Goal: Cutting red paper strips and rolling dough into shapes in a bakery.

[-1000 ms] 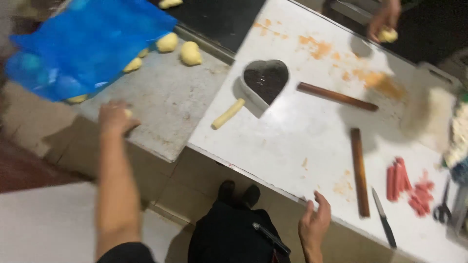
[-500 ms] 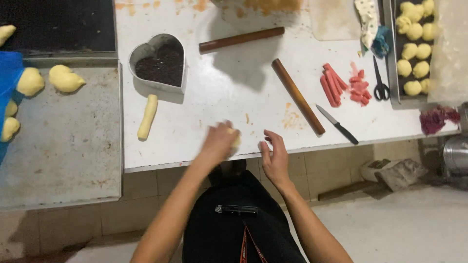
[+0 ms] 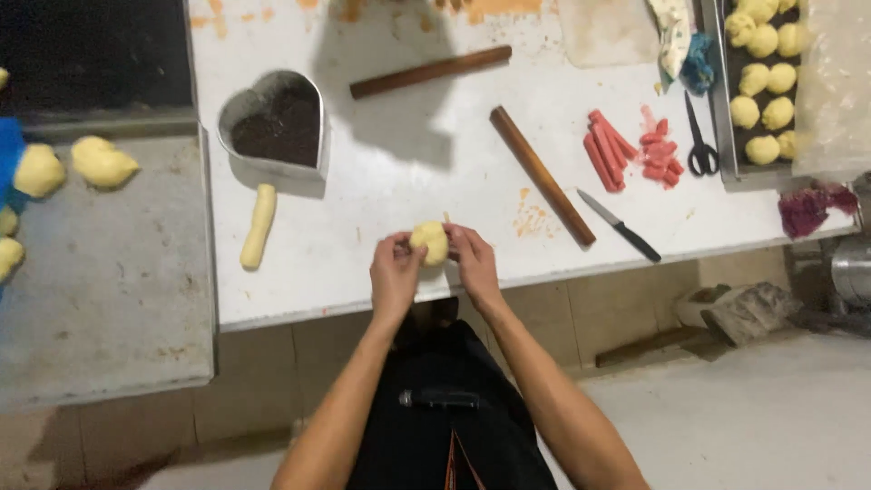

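Both hands, left hand (image 3: 395, 270) and right hand (image 3: 472, 259), grasp the dough ball (image 3: 429, 242) between the fingertips, just above the near edge of the white table (image 3: 381, 172). To shape it well, I think equal, gentle pressure from both sides is best, without squeezing it flat.

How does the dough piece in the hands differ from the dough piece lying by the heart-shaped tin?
The held dough ball is round; the dough log is rolled into a long stick. The ball is pinched between the left hand and right hand; the log lies untouched on the white table. Both are pale yellow.
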